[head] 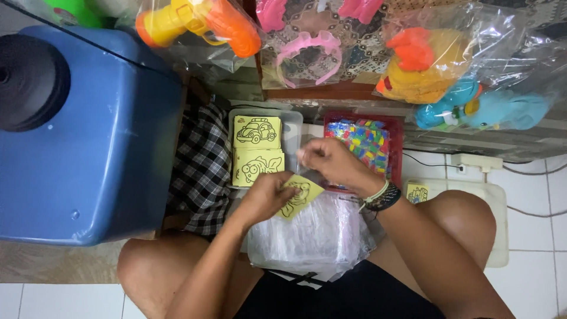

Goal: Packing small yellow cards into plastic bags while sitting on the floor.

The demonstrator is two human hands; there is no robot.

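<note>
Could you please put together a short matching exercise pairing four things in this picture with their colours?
Things:
1. card in the left hand
2. large drum
3. basket of small packets
4. headband in a bag

Colours:
a. pink
b. yellow
c. red
d. blue

Pairs: 1-b, 2-d, 3-c, 4-a

Yellow card (300, 197), blue drum (106, 142), seemingly checked cloth (204, 168).
</note>
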